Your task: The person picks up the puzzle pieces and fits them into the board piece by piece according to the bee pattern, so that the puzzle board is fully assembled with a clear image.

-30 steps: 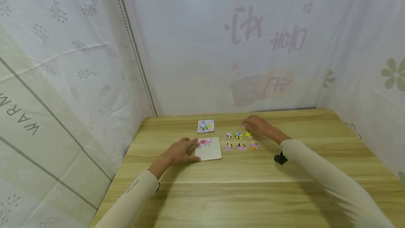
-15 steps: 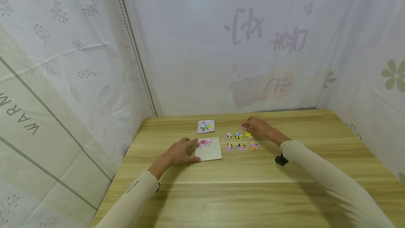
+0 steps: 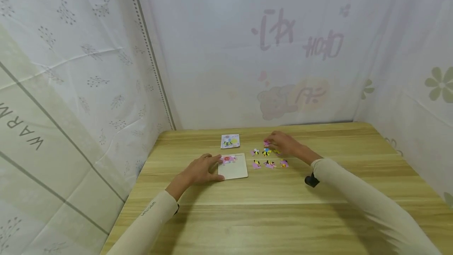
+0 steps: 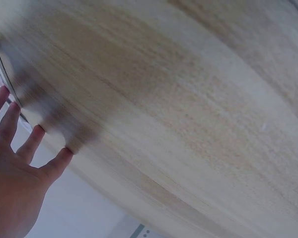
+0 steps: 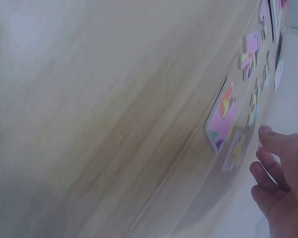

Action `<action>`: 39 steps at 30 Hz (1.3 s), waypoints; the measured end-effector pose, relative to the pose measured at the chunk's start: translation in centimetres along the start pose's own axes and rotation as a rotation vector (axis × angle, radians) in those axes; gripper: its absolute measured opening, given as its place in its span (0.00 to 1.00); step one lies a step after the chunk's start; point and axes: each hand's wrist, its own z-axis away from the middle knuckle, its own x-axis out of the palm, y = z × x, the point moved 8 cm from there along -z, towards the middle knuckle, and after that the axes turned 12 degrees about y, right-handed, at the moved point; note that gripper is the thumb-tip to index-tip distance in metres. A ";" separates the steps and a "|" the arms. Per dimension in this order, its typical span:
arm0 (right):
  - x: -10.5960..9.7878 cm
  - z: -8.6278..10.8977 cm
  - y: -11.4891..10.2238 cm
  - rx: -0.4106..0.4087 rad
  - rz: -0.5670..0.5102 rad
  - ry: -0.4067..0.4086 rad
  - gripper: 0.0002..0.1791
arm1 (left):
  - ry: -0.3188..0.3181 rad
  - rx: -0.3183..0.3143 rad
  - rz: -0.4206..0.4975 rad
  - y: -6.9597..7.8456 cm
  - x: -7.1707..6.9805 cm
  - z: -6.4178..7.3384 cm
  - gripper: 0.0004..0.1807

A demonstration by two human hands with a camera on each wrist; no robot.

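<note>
A square pale puzzle board (image 3: 236, 171) lies on the table with pink joined pieces (image 3: 229, 159) along its far left part. My left hand (image 3: 201, 169) rests at the board's left side, fingers spread, the thumb by the near corner. At the back of the loose pieces, my right hand (image 3: 286, 144) pinches a small pink puzzle piece (image 3: 266, 143) between thumb and fingers. Just below it on the table sit a blue, yellow and black piece (image 3: 266, 152) and a yellow piece (image 3: 277, 151), partly covered by the hand. In the right wrist view, a pink corner piece (image 5: 219, 121) lies near the right hand.
A picture card (image 3: 230, 141) with a bee lies behind the board. More loose pieces form two rows right of the board, among them a pink and black one (image 3: 256, 164) and a pink and orange one (image 3: 284, 163). Patterned curtains (image 3: 226, 50) stand behind the wooden table (image 3: 247, 223).
My right hand has shifted left with the pink piece, from beyond the yellow piece to beyond the blue, yellow and black one. The left hand and board have stayed put.
</note>
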 end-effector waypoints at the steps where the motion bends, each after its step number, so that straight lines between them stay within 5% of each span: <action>1: 0.1 -0.1 -0.1 -0.001 -0.011 0.001 0.17 | 0.001 0.003 -0.001 0.0 0.0 0.0 0.44; 26: 2.0 -2.0 0.6 0.143 0.019 -0.029 0.17 | 0.000 0.014 0.008 -0.1 0.2 0.1 0.43; 39: 1.0 -2.2 1.3 0.157 -0.027 0.004 0.14 | 0.006 0.020 0.002 -0.1 0.2 0.0 0.43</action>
